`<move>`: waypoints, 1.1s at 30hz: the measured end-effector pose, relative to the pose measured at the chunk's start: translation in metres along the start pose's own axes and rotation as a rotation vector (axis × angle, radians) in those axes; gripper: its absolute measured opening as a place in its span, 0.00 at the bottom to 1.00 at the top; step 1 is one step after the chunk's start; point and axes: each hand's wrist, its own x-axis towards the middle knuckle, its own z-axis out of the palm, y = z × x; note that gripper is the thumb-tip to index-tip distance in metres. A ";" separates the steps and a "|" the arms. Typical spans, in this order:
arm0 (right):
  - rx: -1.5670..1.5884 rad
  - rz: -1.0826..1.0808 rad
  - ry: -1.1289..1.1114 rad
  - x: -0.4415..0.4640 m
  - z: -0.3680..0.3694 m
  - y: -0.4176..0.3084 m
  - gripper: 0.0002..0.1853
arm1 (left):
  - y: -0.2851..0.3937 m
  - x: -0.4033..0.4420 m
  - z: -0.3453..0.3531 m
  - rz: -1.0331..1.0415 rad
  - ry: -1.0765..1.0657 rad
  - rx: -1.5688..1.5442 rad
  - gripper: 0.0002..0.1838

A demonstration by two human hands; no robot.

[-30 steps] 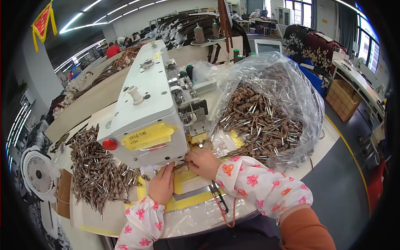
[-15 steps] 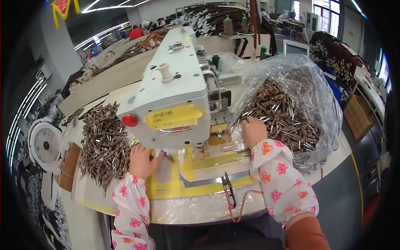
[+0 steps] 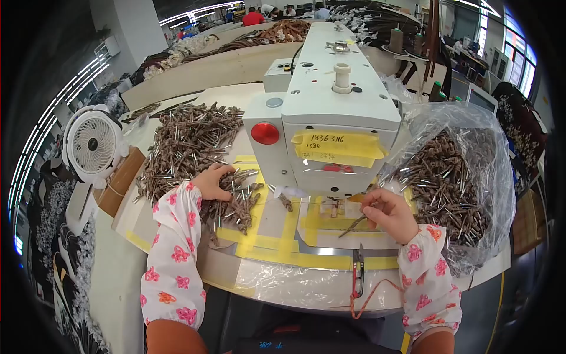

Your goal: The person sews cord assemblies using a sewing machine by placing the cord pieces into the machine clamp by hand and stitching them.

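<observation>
My left hand [image 3: 212, 182] rests at the front edge of a heap of short brown cords with silvery metal tips [image 3: 191, 138]. Its thumb and fingers are apart, and several cords lie spread just beside them. Between the thumb and fingers of my right hand [image 3: 390, 216] is one thin brown cord [image 3: 352, 226], pointing down and left in front of the sewing machine [image 3: 336, 112]. A single brown cord [image 3: 286, 202] lies by a whitish thing under the machine's left side. Thread snips [image 3: 358, 272] lie near the table's front edge, with a red string [image 3: 377, 289] next to them.
A clear plastic bag [image 3: 498, 153] holding many similar cords stands to the right. Yellow tape [image 3: 283, 255] marks the tabletop. A white fan [image 3: 92, 143] and a cardboard box [image 3: 121, 183] are at the left. Thread cones [image 3: 396, 40] stand behind the machine.
The view has turned left. My left hand has moved onto the left heap, and cords there are spread toward the front. My right hand has left the bag's edge and now holds a cord.
</observation>
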 end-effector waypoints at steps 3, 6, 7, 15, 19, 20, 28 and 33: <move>-0.059 0.133 -0.141 0.001 -0.001 0.007 0.07 | 0.002 -0.017 0.011 0.069 0.194 0.017 0.35; -0.114 0.146 -0.246 0.005 -0.002 0.013 0.10 | 0.003 -0.044 -0.008 0.095 0.282 0.123 0.23; -0.080 0.130 -0.281 0.005 -0.001 0.015 0.11 | -0.003 -0.052 -0.024 0.044 0.353 0.112 0.21; 0.021 0.158 -0.214 0.005 0.016 0.015 0.12 | -0.131 -0.057 -0.082 -0.524 0.886 0.366 0.23; -0.367 0.072 -0.177 0.007 0.010 0.025 0.12 | -0.111 -0.041 -0.067 -0.881 0.609 0.204 0.24; -0.495 0.024 -0.170 0.008 0.009 0.025 0.12 | -0.106 -0.038 -0.063 -0.834 0.728 0.440 0.23; -0.533 -0.090 -0.154 0.010 0.013 0.035 0.13 | 0.120 -0.045 0.069 0.442 0.551 0.267 0.20; -0.656 -0.247 -0.214 0.009 0.015 0.038 0.10 | 0.071 -0.012 0.075 0.297 0.487 0.103 0.17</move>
